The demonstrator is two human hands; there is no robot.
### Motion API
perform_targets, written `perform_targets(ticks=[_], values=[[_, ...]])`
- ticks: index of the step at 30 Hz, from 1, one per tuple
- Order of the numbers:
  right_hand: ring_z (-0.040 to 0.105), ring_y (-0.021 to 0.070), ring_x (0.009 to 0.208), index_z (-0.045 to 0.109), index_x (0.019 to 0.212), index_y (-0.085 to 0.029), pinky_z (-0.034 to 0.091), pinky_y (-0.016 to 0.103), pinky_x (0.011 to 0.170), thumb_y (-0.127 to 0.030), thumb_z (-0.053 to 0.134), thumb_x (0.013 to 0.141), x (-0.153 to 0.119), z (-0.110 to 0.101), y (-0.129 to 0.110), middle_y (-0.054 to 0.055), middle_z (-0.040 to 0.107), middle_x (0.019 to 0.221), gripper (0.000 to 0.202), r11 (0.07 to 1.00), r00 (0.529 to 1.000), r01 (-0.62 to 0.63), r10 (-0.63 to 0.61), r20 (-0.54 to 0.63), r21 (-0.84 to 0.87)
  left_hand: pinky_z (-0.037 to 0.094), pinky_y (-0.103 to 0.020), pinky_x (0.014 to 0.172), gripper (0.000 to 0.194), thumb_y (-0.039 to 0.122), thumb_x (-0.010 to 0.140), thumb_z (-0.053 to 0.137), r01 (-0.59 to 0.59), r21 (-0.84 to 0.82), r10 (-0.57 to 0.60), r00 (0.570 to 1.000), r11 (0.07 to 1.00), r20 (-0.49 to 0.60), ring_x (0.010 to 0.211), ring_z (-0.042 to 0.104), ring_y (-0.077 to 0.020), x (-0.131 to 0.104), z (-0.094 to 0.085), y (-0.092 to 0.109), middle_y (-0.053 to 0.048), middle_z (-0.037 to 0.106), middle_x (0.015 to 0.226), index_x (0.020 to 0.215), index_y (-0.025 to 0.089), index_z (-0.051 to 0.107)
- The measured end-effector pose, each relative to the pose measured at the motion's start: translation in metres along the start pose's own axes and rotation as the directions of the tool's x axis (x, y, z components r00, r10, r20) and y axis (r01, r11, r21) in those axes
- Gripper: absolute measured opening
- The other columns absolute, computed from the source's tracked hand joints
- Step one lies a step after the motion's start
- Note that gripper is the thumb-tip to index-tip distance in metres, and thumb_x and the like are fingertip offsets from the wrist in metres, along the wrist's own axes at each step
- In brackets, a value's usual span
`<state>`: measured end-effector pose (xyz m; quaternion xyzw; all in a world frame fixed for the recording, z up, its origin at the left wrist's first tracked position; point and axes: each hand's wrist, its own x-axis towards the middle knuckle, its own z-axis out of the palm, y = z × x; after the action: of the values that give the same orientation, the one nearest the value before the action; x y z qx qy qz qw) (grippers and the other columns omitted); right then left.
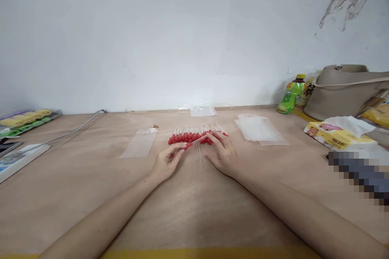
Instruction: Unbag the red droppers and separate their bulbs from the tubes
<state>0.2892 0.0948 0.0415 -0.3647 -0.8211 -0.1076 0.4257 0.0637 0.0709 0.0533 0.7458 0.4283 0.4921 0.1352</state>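
My left hand (167,161) pinches a slim stick (199,139) by its red end. The stick slants up to the right, and its pale part reaches the fingers of my right hand (223,151). My right hand lies over the pile with its thumb spread away from the fingers, the fingertips touching or close to the stick's far end. Behind both hands lies a row of similar red-ended pale sticks (185,136), partly covered by my right fingers. Several thin metal wires (198,158) lie between my hands.
A clear bag (140,143) lies left, a stack of clear bags (258,129) right, and white sheets (203,111) by the wall. Further right are a green bottle (291,95), a tissue pack (337,133) and a grey handbag (337,93). A cable (82,127) and white power strip (24,160) lie left.
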Motion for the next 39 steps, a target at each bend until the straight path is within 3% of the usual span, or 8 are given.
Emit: perform_targets(ticks=[3,7,12,15,18,26,33,39], values=[[0.041,0.0255,0.115,0.043,0.125,-0.018,0.028,0.043,0.098,-0.04,0.051,0.082,0.003,-0.003,0.0,0.011,0.048,0.125,0.05,0.998,0.997,0.062,-0.062,0.034,-0.01,0.047,-0.033,0.089,0.021,0.024,0.083,0.049,-0.014,-0.084,0.027,0.988,0.996,0.155,0.097,0.06,-0.0172,-0.006,0.004,0.003,-0.008,0.064,0.103,0.098,0.016,0.059],[0.047,0.0229,0.11,0.057,0.11,-0.021,0.026,0.044,0.098,-0.037,0.05,0.084,0.005,-0.003,0.002,0.007,0.059,0.113,0.032,0.992,0.991,0.123,-0.124,0.048,0.021,0.048,-0.033,0.088,0.019,0.023,0.083,0.047,-0.042,-0.086,0.061,0.97,0.995,0.233,0.098,0.059,-0.0172,-0.005,0.004,0.003,-0.008,0.064,0.105,0.097,0.016,0.059],[0.053,0.0197,0.101,0.064,0.093,-0.024,0.032,0.042,0.094,-0.029,0.049,0.086,0.004,0.0,0.005,0.002,0.067,0.093,0.018,0.974,0.975,0.182,-0.196,0.102,0.137,0.046,-0.037,0.091,0.025,0.024,0.083,0.048,-0.105,0.011,0.099,0.963,0.994,0.249,0.102,0.057,-0.0194,-0.006,0.002,0.008,-0.009,0.062,0.108,0.106,0.017,0.056],[0.053,0.0193,0.1,0.065,0.092,-0.023,0.033,0.042,0.094,-0.028,0.05,0.085,0.003,0.002,0.005,0.001,0.068,0.092,0.017,0.968,0.974,0.191,-0.207,0.089,0.164,0.037,-0.044,0.099,0.044,0.028,0.08,0.054,-0.231,0.18,0.176,0.944,0.956,0.281,0.119,0.043,-0.0235,-0.005,0.006,0.011,-0.01,0.051,0.124,0.122,0.019,0.046],[0.054,0.019,0.1,0.064,0.094,-0.022,0.037,0.041,0.093,-0.028,0.05,0.085,0.002,0.004,0.007,0.002,0.067,0.096,0.018,0.955,0.968,0.219,-0.237,0.076,0.199,0.033,-0.047,0.101,0.041,0.031,0.081,0.053,-0.356,0.291,0.269,0.915,0.888,0.299,0.125,0.034,-0.0243,-0.002,0.015,0.009,-0.01,0.047,0.129,0.121,0.02,0.048],[0.056,0.019,0.102,0.061,0.103,-0.019,0.045,0.039,0.09,-0.03,0.048,0.086,0.0,0.01,0.009,0.008,0.065,0.104,0.024,0.931,0.962,0.247,-0.27,0.051,0.268,0.039,-0.042,0.098,0.03,0.022,0.085,0.047,-0.51,0.326,0.444,0.858,0.796,0.258,0.117,0.046,-0.0197,0.004,0.028,0.001,-0.008,0.06,0.114,0.114,0.017,0.053],[0.055,0.0173,0.105,0.058,0.109,-0.017,0.044,0.038,0.095,-0.025,0.043,0.088,-0.001,0.013,0.008,0.009,0.062,0.109,0.026,0.902,0.945,0.268,-0.313,0.088,0.337,0.041,-0.041,0.097,0.027,0.023,0.084,0.049,-0.536,0.33,0.476,0.844,0.777,0.25,0.113,0.05,-0.0195,0.003,0.027,0.001,-0.007,0.062,0.11,0.11,0.017,0.056],[0.057,0.017,0.101,0.06,0.102,-0.018,0.046,0.037,0.093,-0.022,0.043,0.088,-0.001,0.009,0.005,0.008,0.064,0.105,0.023,0.903,0.942,0.283,-0.325,0.083,0.324,0.042,-0.043,0.096,0.021,0.022,0.085,0.047,-0.551,0.331,0.477,0.832,0.766,0.282,0.109,0.053,-0.0199,0.004,0.024,0.005,-0.008,0.065,0.105,0.099,0.017,0.061]])
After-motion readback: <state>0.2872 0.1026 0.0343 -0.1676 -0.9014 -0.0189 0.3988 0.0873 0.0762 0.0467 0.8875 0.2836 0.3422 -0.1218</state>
